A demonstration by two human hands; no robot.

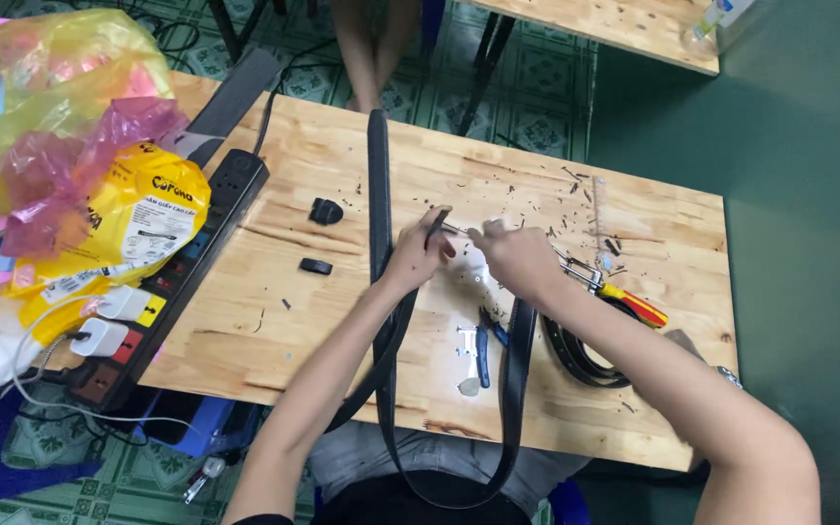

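1. The two hands meet at mid-surface, and what sits between the fingertips is hard to make out: a small pale blur.
2. The left hand (pixel 418 255) is pinched on the end of a black belt (pixel 379 194); the tip pokes up toward one o'clock.
3. The right hand (pixel 515 255) is curled tight, fingers together, on something too small to tell.
4. The belt's long axis runs twelve to six, from the far edge of the surface down past the near edge, where it loops under and out of clear sight.
5. A second coiled belt (pixel 576 358) at four o'clock is half hidden by the right forearm.
6. Red-handled pliers (pixel 624 297) lie at three o'clock and blue-handled pliers (pixel 482 352) at six.
7. The wooden surface (pixel 284 331) is littered with dark shavings, with a power strip (pixel 187 262) at nine o'clock and green patterned floor tiles beyond.
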